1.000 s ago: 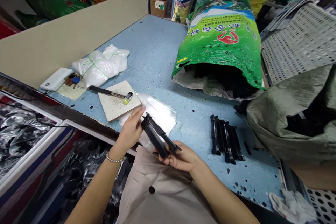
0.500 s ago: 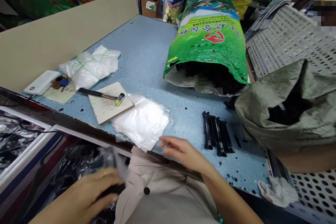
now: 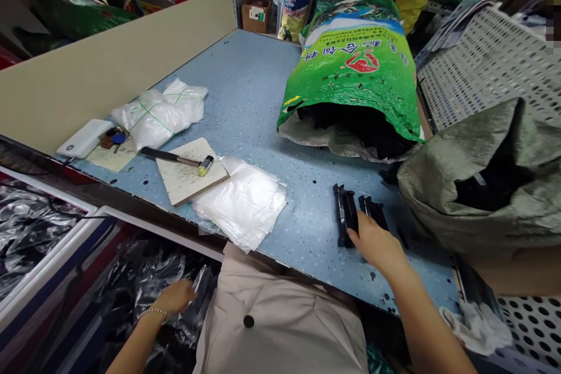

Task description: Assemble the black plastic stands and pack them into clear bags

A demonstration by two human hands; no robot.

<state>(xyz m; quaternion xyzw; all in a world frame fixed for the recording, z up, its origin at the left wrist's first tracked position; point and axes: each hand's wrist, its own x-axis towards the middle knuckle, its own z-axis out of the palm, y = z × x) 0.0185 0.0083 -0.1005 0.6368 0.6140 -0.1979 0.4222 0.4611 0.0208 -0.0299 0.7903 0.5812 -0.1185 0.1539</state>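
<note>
While my right hand lies over them, the matte black plastic pieces sit in a short row on the blue speckled tabletop, right of centre; the fingers touch the pieces, reaching in from the near edge, and whether they grip I cannot tell.

Left hand: lowered past the table's near edge at left, above crumpled black and clear plastic sheeting, fingers loosely curled, contents if any hidden; a beaded bracelet circles the wrist.

Flat stack of clear plastic bags: on the table, left of the black pieces, apart from both hands.

Green printed woven sack: beyond the black pieces.

Half a second ago, my right hand hung short of the pieces, and my left clutched a black piece in clear plastic; no such piece shows there now.
</note>
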